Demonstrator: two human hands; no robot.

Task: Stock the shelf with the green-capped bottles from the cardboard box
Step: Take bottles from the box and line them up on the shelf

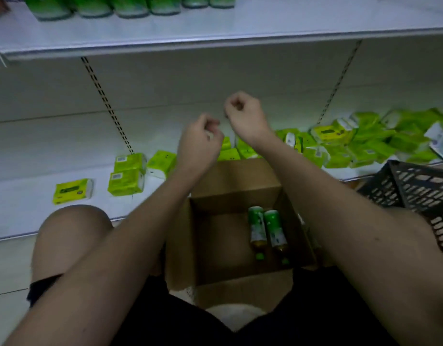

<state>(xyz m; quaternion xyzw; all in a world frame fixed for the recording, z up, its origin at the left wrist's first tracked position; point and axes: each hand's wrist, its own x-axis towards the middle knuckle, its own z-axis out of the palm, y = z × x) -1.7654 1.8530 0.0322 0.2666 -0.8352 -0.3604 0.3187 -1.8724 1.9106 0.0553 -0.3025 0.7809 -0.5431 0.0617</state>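
Near end by the look of it: two bottles (266,231) left lying in box (215,245), both hands (199,143) (242,116) loosely curled, empty, raised before shelf (165,28).

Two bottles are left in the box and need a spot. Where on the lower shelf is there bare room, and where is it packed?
Bare: the lower shelf left of the lone green pack, and the strip between the stacked packs and the slotted upright. Crowded: the heap of green packs right of the cardboard box, up to the black crate.
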